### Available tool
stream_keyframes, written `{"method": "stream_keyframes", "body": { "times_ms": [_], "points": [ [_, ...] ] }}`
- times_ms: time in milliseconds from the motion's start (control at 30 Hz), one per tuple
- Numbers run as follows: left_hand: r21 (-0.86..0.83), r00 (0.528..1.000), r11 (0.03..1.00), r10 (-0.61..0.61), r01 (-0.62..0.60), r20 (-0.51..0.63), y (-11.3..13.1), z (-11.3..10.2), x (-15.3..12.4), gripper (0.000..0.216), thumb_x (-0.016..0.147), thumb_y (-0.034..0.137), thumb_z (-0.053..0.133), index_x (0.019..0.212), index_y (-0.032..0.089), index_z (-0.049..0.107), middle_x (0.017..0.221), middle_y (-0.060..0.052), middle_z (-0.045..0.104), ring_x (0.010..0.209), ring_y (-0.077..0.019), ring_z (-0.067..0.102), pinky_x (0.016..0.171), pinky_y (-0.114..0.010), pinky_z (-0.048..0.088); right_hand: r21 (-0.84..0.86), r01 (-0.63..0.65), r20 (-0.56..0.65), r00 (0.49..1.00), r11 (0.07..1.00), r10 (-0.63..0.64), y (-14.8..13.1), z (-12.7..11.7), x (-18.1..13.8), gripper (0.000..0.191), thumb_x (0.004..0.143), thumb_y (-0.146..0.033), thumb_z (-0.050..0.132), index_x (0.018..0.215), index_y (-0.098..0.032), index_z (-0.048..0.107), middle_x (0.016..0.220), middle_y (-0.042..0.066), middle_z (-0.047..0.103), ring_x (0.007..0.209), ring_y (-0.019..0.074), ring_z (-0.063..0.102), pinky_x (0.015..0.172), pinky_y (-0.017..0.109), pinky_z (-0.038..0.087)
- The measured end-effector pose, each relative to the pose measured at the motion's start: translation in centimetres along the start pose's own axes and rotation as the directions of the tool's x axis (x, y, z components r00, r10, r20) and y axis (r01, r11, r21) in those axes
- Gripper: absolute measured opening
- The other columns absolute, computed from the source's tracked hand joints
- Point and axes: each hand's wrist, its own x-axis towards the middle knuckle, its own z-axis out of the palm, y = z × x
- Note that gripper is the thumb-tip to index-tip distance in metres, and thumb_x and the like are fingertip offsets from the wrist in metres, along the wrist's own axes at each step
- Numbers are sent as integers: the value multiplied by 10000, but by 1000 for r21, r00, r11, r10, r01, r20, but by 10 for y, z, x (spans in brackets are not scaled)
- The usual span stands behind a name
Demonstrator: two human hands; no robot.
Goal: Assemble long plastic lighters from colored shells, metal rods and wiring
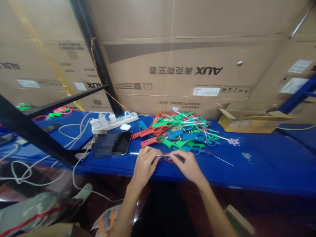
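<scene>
Both hands meet at the front edge of the table, fingers closed around one thin metal tube (161,156). My left hand (145,164) grips it, and its silvery end sticks out to the left. My right hand (186,164) pinches the other end between thumb and fingers. A red curved piece shows just beneath the right fingertips; whether it joins the tube I cannot tell. Just behind the hands lies a heap of lighter parts (176,131): red, green and blue plastic handles, metal rods and thin wires. A thin rod (221,159) points out of the heap toward the right.
Left of the heap are a black phone (126,141), a small white case (125,127) and a white power strip (118,123) with plugs and cables. An open yellow carton (251,123) stands back right. Large cardboard boxes (185,29) wall the back; a black metal post (98,56) rises at left.
</scene>
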Motion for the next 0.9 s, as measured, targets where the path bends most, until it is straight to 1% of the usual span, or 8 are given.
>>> {"method": "stream_keyframes", "body": {
  "times_ms": [100, 200, 267, 367, 433, 600, 767, 900],
  "points": [
    [-5, 1000, 1000, -1, 0, -19, -1, 1, -2, 120, 1030, 173, 575, 980, 232, 666, 987, -10, 773, 918, -197, 629, 824, -366, 414, 2, 5, 18, 1000, 1000, -5, -1, 1, -1, 237, 1006, -383, 596, 958, -241, 780, 904, 29, 792, 802, 205, 736, 729, 288, 543],
    [-6, 998, 1000, 0, -1, -66, 0, 1, -3, 126, 1023, 154, 582, 975, 237, 663, 967, -4, 780, 891, -195, 630, 830, -373, 414, -33, 38, 1, 999, 999, -38, 1, 2, -2, 223, 1014, -361, 596, 974, -249, 785, 936, 41, 790, 837, 209, 737, 764, 295, 550],
    [-8, 995, 1000, -4, 3, -95, 2, 1, -3, 129, 1017, 145, 589, 967, 239, 663, 956, 0, 782, 882, -191, 632, 827, -372, 414, -87, 114, -22, 993, 990, -116, 2, 3, -2, 195, 1012, -340, 614, 1004, -255, 790, 969, 44, 793, 872, 209, 740, 810, 305, 558],
    [-30, 994, 1000, -6, 3, -106, 4, -1, -2, 136, 1000, 109, 607, 971, 230, 664, 957, 5, 779, 884, -178, 628, 830, -359, 413, -150, 248, -51, 965, 957, -258, 3, 4, -2, 137, 992, -286, 662, 1030, -255, 789, 989, 33, 797, 882, 194, 743, 832, 304, 565],
    [-50, 994, 999, 9, -14, -106, 5, -3, -1, 151, 978, 75, 631, 989, 221, 666, 974, 7, 779, 898, -172, 620, 843, -352, 413, -156, 286, -63, 952, 945, -298, 3, 4, -2, 111, 979, -249, 683, 1021, -249, 786, 973, 23, 798, 861, 180, 742, 814, 292, 566],
    [-58, 995, 998, 13, -19, -101, 5, -3, 1, 197, 934, 49, 690, 1030, 221, 700, 1017, 2, 778, 940, -185, 604, 888, -367, 405, -149, 291, -94, 947, 945, -306, 3, 3, -1, 96, 951, -182, 713, 1006, -239, 768, 955, 8, 791, 855, 161, 735, 810, 283, 562],
    [-74, 997, 997, 12, -18, -79, 2, -1, 1, 182, 935, 75, 706, 1054, 211, 715, 1012, -16, 768, 912, -181, 618, 845, -353, 410, -183, 318, -94, 936, 930, -339, 3, 2, -1, 116, 950, -146, 706, 1008, -236, 751, 968, 1, 784, 872, 150, 729, 832, 275, 550],
    [-72, 995, 997, 22, -29, -97, 2, -1, 0, 178, 933, 105, 722, 1077, 210, 725, 1001, -25, 763, 884, -178, 623, 799, -342, 408, -177, 291, -66, 950, 940, -307, 0, 1, -4, 154, 975, -130, 659, 1057, -237, 735, 1008, 9, 774, 905, 151, 721, 841, 267, 545]
  ]
}}
